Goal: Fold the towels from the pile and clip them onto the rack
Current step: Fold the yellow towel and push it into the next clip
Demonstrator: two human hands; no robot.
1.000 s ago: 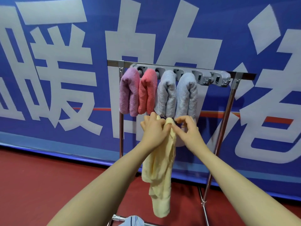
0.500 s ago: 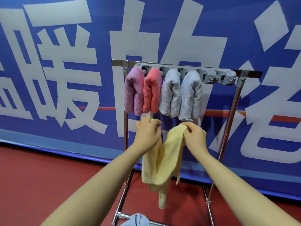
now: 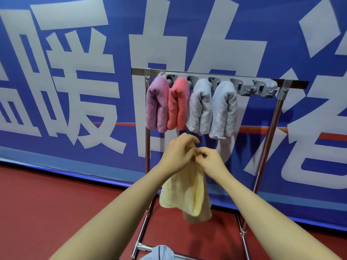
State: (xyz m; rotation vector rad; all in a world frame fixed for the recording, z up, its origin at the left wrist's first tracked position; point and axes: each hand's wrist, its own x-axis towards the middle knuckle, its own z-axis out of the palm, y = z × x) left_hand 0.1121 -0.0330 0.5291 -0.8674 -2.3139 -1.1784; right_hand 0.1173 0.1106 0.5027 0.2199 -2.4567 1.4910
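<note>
On the rack (image 3: 266,147), four folded towels (image 3: 190,106) hang clipped in a row.

- Left hand (image 3: 177,153): bare; no glove, ring or other jewellery visible on the parts that show.
- Right hand (image 3: 211,159): bare; no glove or ring visible; fingernails too small to make out.
- Left forearm (image 3: 120,207): bare from the wrist to the bottom edge of the view; no sleeve, watch or band.
- Right forearm (image 3: 262,211): bare from the wrist to the bottom edge of the view; no sleeve, watch or band.
- Clothing: none within view; upper arms and torso lie outside the view.
</note>
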